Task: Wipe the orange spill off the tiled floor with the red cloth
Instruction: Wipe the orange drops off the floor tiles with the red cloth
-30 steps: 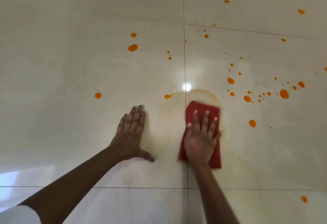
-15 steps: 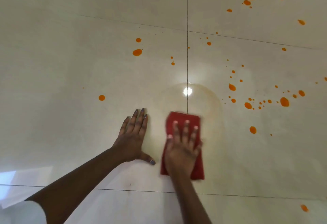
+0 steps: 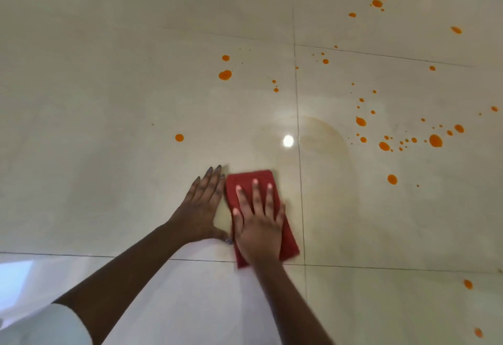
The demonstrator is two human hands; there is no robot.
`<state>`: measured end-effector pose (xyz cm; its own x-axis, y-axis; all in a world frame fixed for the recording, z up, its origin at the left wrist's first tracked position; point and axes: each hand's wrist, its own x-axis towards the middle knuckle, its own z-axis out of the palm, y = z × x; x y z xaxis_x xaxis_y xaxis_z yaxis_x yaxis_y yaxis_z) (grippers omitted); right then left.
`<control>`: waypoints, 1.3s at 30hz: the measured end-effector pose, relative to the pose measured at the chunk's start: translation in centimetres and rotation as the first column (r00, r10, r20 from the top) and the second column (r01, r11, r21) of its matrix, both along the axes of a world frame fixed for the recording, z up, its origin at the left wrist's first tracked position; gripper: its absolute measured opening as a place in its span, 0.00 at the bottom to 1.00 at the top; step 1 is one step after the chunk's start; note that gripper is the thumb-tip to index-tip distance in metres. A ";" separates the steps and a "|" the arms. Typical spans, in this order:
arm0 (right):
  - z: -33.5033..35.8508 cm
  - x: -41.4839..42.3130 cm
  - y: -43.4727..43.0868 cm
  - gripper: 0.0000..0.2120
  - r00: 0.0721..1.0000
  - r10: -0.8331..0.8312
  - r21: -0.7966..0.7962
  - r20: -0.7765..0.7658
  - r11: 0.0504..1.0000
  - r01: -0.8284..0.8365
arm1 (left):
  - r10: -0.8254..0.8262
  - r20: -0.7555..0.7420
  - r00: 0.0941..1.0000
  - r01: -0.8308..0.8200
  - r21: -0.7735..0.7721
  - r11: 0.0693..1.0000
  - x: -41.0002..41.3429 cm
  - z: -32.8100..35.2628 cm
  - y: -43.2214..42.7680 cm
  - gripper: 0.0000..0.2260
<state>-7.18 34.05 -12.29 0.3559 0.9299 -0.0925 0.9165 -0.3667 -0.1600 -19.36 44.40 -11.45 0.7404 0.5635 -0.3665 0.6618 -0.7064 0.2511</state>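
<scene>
Two hands flat on tiled floor point(image 3: 109, 126). Right hand point(image 3: 257, 222), fingers straight and spread, presses red cloth point(image 3: 246, 181); left hand point(image 3: 202, 205), fingers straight and together, rests on bare tile just beside cloth. Orange spill point(image 3: 435, 140) drops scattered beyond; faint smear ahead of cloth.

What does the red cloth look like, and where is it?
The cloth is dark red and looks like soft fabric, folded into a long rectangle. It lies flat on the shiny cream floor, tilted a little, its near end reaching a tile joint. The right hand presses flat on its middle, fingers spread. The left hand lies right beside its left edge; I cannot tell whether they touch.
</scene>
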 end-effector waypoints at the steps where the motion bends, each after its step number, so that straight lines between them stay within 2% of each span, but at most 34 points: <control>1: 0.0 1.2 1.8 0.24 0.996 0.086 -0.022 0.014 0.996 -0.085 | 0.040 0.001 0.999 -0.040 0.008 0.999 -0.6 0.1 0.3 0.62; 2: -0.3 2.7 3.1 0.24 0.993 0.113 -0.059 0.022 0.992 -0.112 | 0.088 -0.004 0.996 -0.088 0.007 0.996 -1.4 0.2 0.5 0.62; 3: -0.6 4.3 3.7 0.24 0.998 0.056 -0.096 0.015 0.994 -0.055 | 0.127 -0.014 0.992 -0.127 0.003 0.992 -2.3 0.2 0.6 0.62; 6: -1.0 5.6 1.9 0.25 0.955 -0.297 -0.102 -0.026 0.951 0.293 | 0.197 -0.018 0.980 -0.197 -0.005 0.980 -4.0 0.3 0.5 0.60; 8: -0.6 1.9 0.1 0.26 0.941 -0.338 -0.095 -0.013 0.937 0.335 | 0.230 0.003 0.973 -0.230 -0.025 0.973 -4.8 0.6 0.5 0.60; 10: -0.2 -2.6 -0.1 0.26 0.974 -0.222 -0.067 -0.046 0.973 0.219 | 0.249 0.015 0.968 -0.249 -0.026 0.968 -5.7 0.7 0.6 0.60; 12: 0.0 -5.1 1.8 0.26 0.999 -0.013 -0.027 -0.043 1.000 0.012 | 0.251 0.004 0.968 -0.251 -0.036 0.967 -6.7 0.8 1.0 0.61; 14: -0.2 -4.5 4.8 0.25 0.984 0.175 -0.071 -0.025 0.982 -0.177 | 0.284 -0.004 0.959 -0.284 -0.028 0.958 -7.9 0.6 1.6 0.62; 15: -0.6 -3.2 6.1 0.25 0.982 0.187 -0.108 -0.028 0.976 -0.189 | 0.302 -0.008 0.953 -0.302 -0.018 0.953 -8.4 0.5 2.0 0.62; 18: -1.2 -0.1 6.8 0.25 0.996 -0.081 -0.121 -0.034 0.990 0.076 | 0.339 -0.030 0.940 -0.339 0.005 0.941 -9.2 0.7 3.1 0.63; 20: -0.7 -2.4 5.2 0.25 0.979 -0.204 -0.049 -0.029 0.978 0.202 | 0.351 -0.037 0.936 -0.351 0.004 0.936 -9.5 0.6 3.3 0.63; 21: -0.3 -4.6 4.5 0.25 0.981 -0.182 -0.032 -0.067 0.983 0.180 | 0.353 -0.036 0.935 -0.353 0.005 0.936 -9.6 0.4 3.4 0.63; 23: 0.0 -8.1 4.6 0.24 0.992 -0.014 -0.031 -0.121 0.999 0.010 | 0.331 -0.044 0.943 -0.331 0.008 0.944 -9.5 0.1 3.6 0.63; 25: -0.4 -8.3 8.5 0.23 0.973 0.220 0.025 -0.066 0.975 -0.219 | 0.346 -0.037 0.937 -0.346 0.006 0.938 -9.3 -0.3 4.3 0.65; 27: -0.7 -6.0 13.7 0.23 0.937 0.346 -0.029 -0.041 0.937 -0.347 | 0.355 -0.028 0.934 -0.356 -0.016 0.935 -9.0 -0.3 5.2 0.67; 28: -0.8 -4.4 15.8 0.24 0.948 0.317 -0.068 -0.039 0.945 -0.319 | 0.350 -0.027 0.936 -0.351 -0.021 0.936 -9.0 -0.4 5.6 0.68; 30: -1.1 -1.4 17.4 0.24 0.990 0.128 -0.093 -0.061 0.987 -0.133 | 0.344 -0.020 0.939 -0.345 -0.033 0.938 -8.9 -0.6 5.8 0.68; 32: -1.3 -0.4 15.8 0.24 0.991 -0.096 -0.043 -0.090 0.995 0.092 | 0.351 -0.017 0.936 -0.352 -0.040 0.935 -9.0 -0.8 5.7 0.68; 34: -1.4 -2.6 12.9 0.24 0.984 -0.169 -0.005 -0.059 0.986 0.169 | 0.354 -0.017 0.935 -0.354 -0.017 0.935 -8.9 -0.9 5.6 0.69; 36: -1.5 -5.9 12.5 0.25 0.996 -0.035 0.001 -0.076 0.999 0.035 | 0.357 -0.030 0.934 -0.357 -0.003 0.934 -8.9 -0.9 5.6 0.68; 39: -1.0 -8.2 18.7 0.24 0.928 0.363 -0.013 -0.081 0.931 -0.365 | 0.376 -0.029 0.926 -0.376 0.006 0.927 -8.9 -1.1 5.6 0.68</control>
